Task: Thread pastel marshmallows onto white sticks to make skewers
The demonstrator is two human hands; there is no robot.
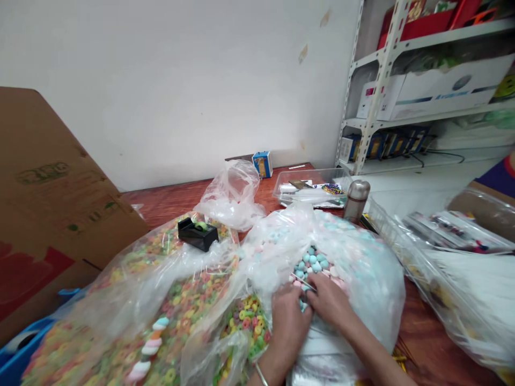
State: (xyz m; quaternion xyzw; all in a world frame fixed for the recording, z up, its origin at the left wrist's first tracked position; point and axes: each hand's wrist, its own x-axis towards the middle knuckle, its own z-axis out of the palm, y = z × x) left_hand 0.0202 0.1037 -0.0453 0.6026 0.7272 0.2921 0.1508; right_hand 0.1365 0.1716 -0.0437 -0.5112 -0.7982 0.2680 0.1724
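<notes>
Pastel marshmallows (311,264), crinkled plastic bag (366,289), both hands (326,300)

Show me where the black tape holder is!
In the head view, the black tape dispenser sits left of centre on the bag of fruit-ring cereal, beside the bag of pastel marshmallows.

Lying on the counter (169,201): a bag of cereal rings (173,321) on the left, a bag of marshmallows (362,279) just beside it on the right, with the hands (308,308) in its open top. Sitting on the cereal bag, a tape holder (198,234). Standing behind the marshmallows, a clear box (309,187) and a steel flask (356,201).
</notes>
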